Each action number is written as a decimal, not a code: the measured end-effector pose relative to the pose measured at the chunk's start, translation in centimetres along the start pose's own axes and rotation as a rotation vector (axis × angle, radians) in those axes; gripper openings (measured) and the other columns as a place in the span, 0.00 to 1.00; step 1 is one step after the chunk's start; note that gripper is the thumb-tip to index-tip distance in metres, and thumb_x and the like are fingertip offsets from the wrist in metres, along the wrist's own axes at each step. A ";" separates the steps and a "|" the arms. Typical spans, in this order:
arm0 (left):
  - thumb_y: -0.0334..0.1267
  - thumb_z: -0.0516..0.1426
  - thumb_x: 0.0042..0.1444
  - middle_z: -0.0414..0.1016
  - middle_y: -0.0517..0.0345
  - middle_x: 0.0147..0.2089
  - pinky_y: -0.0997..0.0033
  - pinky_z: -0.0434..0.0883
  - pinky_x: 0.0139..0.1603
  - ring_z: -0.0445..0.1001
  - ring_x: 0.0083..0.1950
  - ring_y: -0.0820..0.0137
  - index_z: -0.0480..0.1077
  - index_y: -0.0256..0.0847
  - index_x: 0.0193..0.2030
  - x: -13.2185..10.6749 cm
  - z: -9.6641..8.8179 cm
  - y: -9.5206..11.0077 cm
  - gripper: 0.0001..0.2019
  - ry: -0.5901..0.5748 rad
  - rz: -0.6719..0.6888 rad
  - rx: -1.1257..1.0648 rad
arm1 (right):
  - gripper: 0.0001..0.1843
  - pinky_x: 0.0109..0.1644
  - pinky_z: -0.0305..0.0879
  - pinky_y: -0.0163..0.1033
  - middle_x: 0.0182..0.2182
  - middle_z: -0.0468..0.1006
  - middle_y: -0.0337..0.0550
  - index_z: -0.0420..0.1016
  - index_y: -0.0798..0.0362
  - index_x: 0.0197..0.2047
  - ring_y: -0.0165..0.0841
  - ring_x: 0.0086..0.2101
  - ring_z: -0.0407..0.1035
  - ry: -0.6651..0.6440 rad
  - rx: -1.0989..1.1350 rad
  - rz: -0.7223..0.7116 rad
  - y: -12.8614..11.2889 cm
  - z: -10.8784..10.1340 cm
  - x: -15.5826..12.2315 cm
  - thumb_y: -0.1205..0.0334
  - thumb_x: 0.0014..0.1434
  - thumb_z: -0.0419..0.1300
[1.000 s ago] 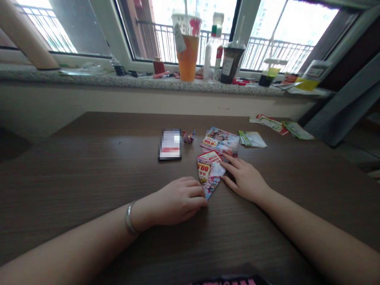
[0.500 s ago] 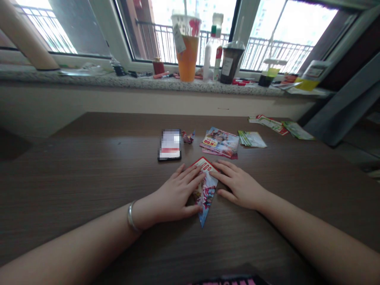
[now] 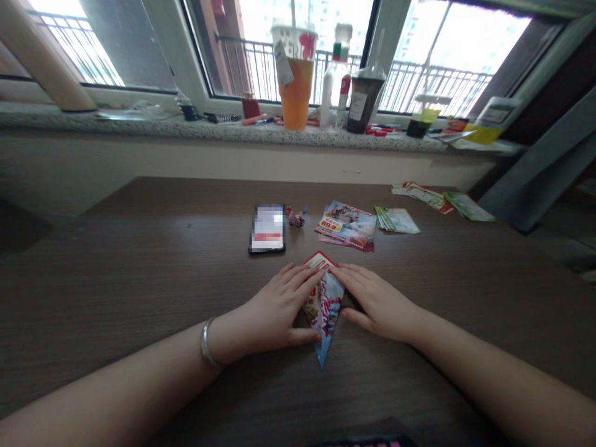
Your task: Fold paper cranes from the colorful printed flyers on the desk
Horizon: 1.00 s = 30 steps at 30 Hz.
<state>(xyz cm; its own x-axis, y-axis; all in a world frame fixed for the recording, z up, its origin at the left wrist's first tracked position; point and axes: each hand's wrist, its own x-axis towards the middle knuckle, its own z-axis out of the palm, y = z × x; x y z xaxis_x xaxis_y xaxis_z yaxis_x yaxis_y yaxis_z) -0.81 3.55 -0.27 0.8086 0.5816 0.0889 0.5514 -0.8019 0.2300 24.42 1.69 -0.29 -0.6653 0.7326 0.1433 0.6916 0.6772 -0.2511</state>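
Note:
A sheet of printed paper folded into a kite shape (image 3: pixel 329 304) lies on the brown table (image 3: pixel 139 279), its long narrow point towards me. My left hand (image 3: pixel 282 304) rests flat over its left side, fingers stretched out and the thumb near the lower tip. On the upper right edge lie the fingertips of my right hand (image 3: pixel 375 301), also stretched out, with the thumb beside the paper. Both hands are open and press on the paper. Part of its left side is hidden under my left fingers.
Beyond the hands lie a phone (image 3: pixel 267 228), a small folded paper figure (image 3: pixel 297 216), a stack of printed sheets (image 3: pixel 347 225) and green-edged papers (image 3: pixel 397 220). More leaflets (image 3: pixel 428 197) lie at the back right. Drink cups (image 3: pixel 297 93) and bottles stand on the windowsill (image 3: pixel 209 129).
The folded paper has shifted slightly towards me. My right hand has moved a little nearer to me, its fingers closer to my left fingertips.

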 end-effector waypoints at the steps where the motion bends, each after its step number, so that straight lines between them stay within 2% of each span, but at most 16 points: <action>1: 0.63 0.55 0.53 0.46 0.47 0.72 0.55 0.46 0.70 0.45 0.72 0.57 0.37 0.40 0.72 0.0 -0.1 0.0 0.49 0.002 -0.003 -0.005 | 0.37 0.66 0.54 0.52 0.65 0.58 0.54 0.50 0.58 0.68 0.43 0.63 0.54 0.008 0.025 0.003 0.0 0.0 0.0 0.53 0.61 0.56; 7: 0.63 0.52 0.55 0.51 0.46 0.70 0.57 0.52 0.67 0.52 0.70 0.57 0.40 0.41 0.71 0.0 -0.2 -0.3 0.45 0.030 -0.006 -0.026 | 0.34 0.65 0.54 0.54 0.64 0.59 0.53 0.49 0.53 0.68 0.42 0.62 0.54 0.077 0.199 0.083 0.6 -0.2 -0.2 0.55 0.62 0.55; 11: 0.62 0.53 0.56 0.52 0.45 0.70 0.57 0.54 0.66 0.53 0.69 0.57 0.42 0.39 0.71 0.0 -0.3 -0.4 0.43 0.025 0.004 0.001 | 0.30 0.63 0.57 0.53 0.57 0.67 0.53 0.51 0.53 0.67 0.40 0.58 0.60 0.132 0.257 0.126 1.5 -0.2 -0.5 0.55 0.64 0.52; 14: 0.62 0.53 0.56 0.52 0.44 0.70 0.57 0.54 0.66 0.52 0.69 0.56 0.42 0.39 0.71 0.0 -0.4 -0.4 0.44 0.024 0.005 0.008 | 0.28 0.61 0.59 0.53 0.52 0.71 0.51 0.53 0.52 0.66 0.40 0.54 0.64 0.154 0.290 0.129 2.0 -0.1 -0.6 0.56 0.65 0.50; 19: 0.61 0.53 0.56 0.54 0.45 0.70 0.58 0.54 0.66 0.54 0.69 0.57 0.45 0.40 0.70 0.1 -0.2 -0.7 0.42 0.014 -0.005 -0.006 | 0.24 0.59 0.61 0.52 0.51 0.73 0.49 0.57 0.52 0.64 0.39 0.52 0.66 0.203 0.300 0.119 2.5 0.0 -0.7 0.56 0.66 0.48; 21: 0.61 0.54 0.56 0.53 0.45 0.70 0.57 0.53 0.67 0.54 0.69 0.57 0.45 0.40 0.70 0.1 -0.1 -0.8 0.43 0.004 -0.014 -0.007 | 0.19 0.58 0.62 0.50 0.49 0.75 0.47 0.66 0.51 0.57 0.38 0.51 0.67 0.221 0.298 0.077 2.7 -0.1 -0.7 0.57 0.67 0.46; 23: 0.62 0.53 0.56 0.52 0.46 0.70 0.57 0.53 0.67 0.53 0.69 0.57 0.44 0.40 0.71 0.2 -0.1 -0.9 0.44 -0.014 -0.024 -0.007 | 0.18 0.57 0.62 0.49 0.44 0.78 0.44 0.74 0.50 0.45 0.37 0.49 0.68 0.230 0.300 0.019 2.7 -0.2 -0.6 0.59 0.68 0.44; 25: 0.63 0.52 0.56 0.50 0.47 0.71 0.57 0.53 0.67 0.51 0.70 0.57 0.43 0.41 0.71 0.2 0.0 -0.9 0.44 -0.029 -0.027 -0.010 | 0.18 0.56 0.63 0.48 0.38 0.79 0.42 0.75 0.50 0.36 0.36 0.47 0.70 0.229 0.287 -0.006 2.7 -0.4 -0.5 0.60 0.68 0.45; 27: 0.64 0.51 0.56 0.48 0.48 0.72 0.57 0.52 0.68 0.50 0.70 0.57 0.42 0.42 0.71 0.2 0.0 -1.0 0.43 -0.038 -0.024 -0.010 | 0.14 0.54 0.66 0.46 0.36 0.79 0.42 0.74 0.51 0.32 0.35 0.45 0.71 0.224 0.253 -0.006 2.5 -0.6 -0.4 0.60 0.65 0.51; 30: 0.64 0.50 0.57 0.47 0.48 0.72 0.58 0.50 0.68 0.48 0.71 0.58 0.41 0.41 0.71 0.1 0.1 -1.1 0.43 -0.047 -0.024 -0.002 | 0.06 0.51 0.68 0.45 0.39 0.78 0.43 0.74 0.51 0.32 0.35 0.45 0.70 0.190 0.190 -0.048 2.0 -0.6 -0.3 0.62 0.60 0.58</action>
<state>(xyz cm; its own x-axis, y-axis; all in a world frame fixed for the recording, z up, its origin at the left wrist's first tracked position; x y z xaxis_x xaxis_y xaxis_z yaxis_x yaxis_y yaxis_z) -1.35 4.50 -0.65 0.8037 0.5939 0.0380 0.5706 -0.7872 0.2338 26.17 2.90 -0.26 -0.6193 0.7116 0.3318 0.5832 0.6999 -0.4123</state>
